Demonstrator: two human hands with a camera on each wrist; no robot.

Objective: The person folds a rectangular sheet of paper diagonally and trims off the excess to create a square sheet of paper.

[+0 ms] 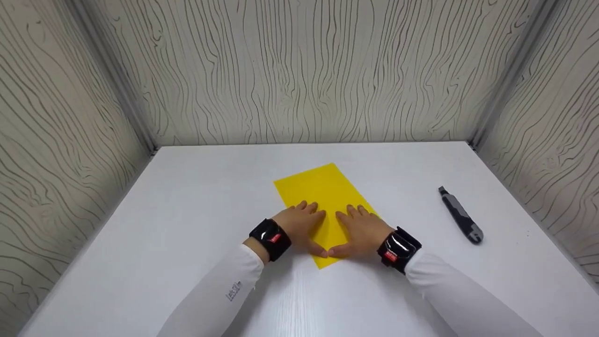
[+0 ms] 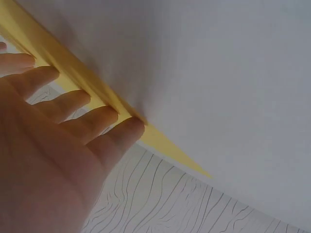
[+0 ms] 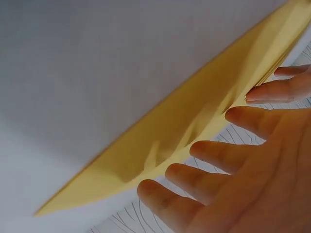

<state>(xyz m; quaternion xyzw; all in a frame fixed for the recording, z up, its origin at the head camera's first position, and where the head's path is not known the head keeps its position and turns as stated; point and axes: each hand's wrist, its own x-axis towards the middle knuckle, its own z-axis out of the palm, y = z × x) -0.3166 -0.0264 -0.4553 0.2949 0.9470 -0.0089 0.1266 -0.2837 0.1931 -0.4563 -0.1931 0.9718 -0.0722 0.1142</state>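
Note:
A yellow sheet of paper (image 1: 323,185) lies at a slant on the white table. My left hand (image 1: 299,227) rests on its left side, fingers spread. On its right side rests my right hand (image 1: 365,232), spread in the same way, and the two thumbs meet near the paper's near edge. In the left wrist view the fingertips (image 2: 131,125) touch the yellow paper (image 2: 170,151). The right wrist view has the paper (image 3: 121,155) as a long strip beyond the extended fingers (image 3: 170,199). Part of the sheet is hidden under both hands.
A black and grey utility knife (image 1: 461,214) lies on the table (image 1: 196,201) to the right of the paper. Wood-patterned panels (image 1: 299,70) stand behind the table and along both sides. Each wrist wears a black strap (image 1: 270,238).

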